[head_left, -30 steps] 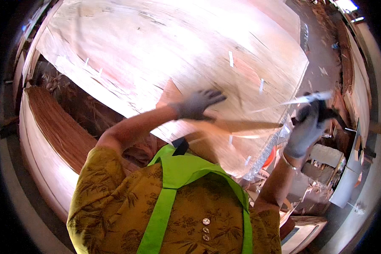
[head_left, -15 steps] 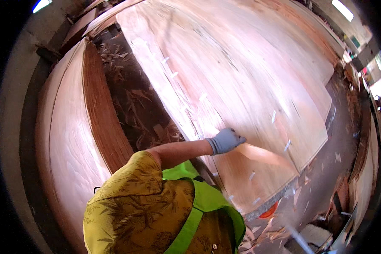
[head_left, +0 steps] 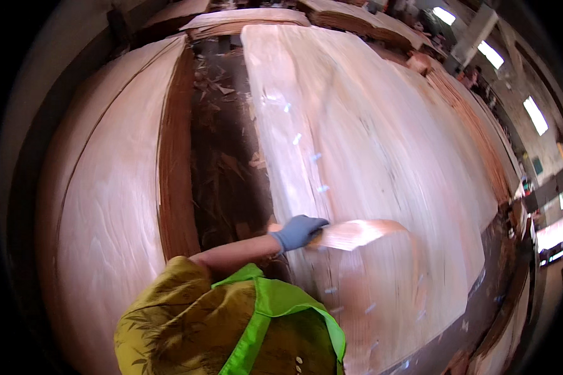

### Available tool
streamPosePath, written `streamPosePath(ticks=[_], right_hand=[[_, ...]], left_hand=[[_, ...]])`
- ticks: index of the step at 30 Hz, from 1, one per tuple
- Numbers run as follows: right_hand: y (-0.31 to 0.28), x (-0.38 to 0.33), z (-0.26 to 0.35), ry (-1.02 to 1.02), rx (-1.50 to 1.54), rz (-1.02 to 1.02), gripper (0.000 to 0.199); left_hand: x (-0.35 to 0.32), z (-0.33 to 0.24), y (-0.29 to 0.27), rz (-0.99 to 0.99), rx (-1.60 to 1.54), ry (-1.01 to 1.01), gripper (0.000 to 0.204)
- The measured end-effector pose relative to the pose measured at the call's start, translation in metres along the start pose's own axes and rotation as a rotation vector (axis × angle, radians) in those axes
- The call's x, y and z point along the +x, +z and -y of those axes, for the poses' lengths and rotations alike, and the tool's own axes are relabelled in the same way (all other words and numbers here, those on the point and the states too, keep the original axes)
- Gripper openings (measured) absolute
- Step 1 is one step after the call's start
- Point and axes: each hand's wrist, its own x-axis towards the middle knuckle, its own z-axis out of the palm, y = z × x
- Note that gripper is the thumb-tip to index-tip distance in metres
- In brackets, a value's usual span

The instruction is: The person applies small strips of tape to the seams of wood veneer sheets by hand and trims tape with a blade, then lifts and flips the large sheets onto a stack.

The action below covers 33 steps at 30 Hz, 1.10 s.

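A gray-gloved left hand [head_left: 300,232] clenched a curled strip of wood veneer [head_left: 364,234], which arched over a broad pale veneer sheet [head_left: 394,150]. Short whitish pieces [head_left: 323,188] dotted the sheet, too blurred for any lettering to be made out. The right hand was out of view, its grip impossible to tell. Left, beyond scrap-littered floor [head_left: 222,137], stood a veneer stack [head_left: 116,175].

- The grey-gloved left hand [head_left: 299,233] is gripping a thin wood strip [head_left: 361,235], which is curling to the right over a wide, pale wood sheet [head_left: 388,144].
- Small pale tape pieces [head_left: 297,138] are sticking to the sheet.
- On the left, a stack of sheets [head_left: 106,181] is standing beside a dark gap [head_left: 213,140] where wood scraps [head_left: 233,165] are lying.
- A green vest [head_left: 278,299] is covering part of a patterned yellow shirt [head_left: 169,312].
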Motion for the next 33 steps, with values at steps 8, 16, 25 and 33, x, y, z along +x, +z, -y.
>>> streamPosePath(ticks=[8,16,25,33], right_hand=[[0.077,0.182,0.122,-0.342,-0.461,0.230,0.033],[0.251,0.289,0.361,-0.828,-0.845,-0.341,0.044],[0.387,0.518,0.517,-1.058,-1.374,-0.165,0.032],[0.447,0.643,0.661,-0.910,-1.176,-0.147,0.015]], left_hand=[[-0.053,0.155,-0.158,-0.319,0.085,-0.337,0.021],[-0.016,0.269,-0.253,-0.106,0.548,-0.301,0.023],[0.119,0.396,-0.363,0.172,0.592,-0.138,0.024],[0.171,0.486,-0.516,-0.305,0.743,-0.211,0.055]])
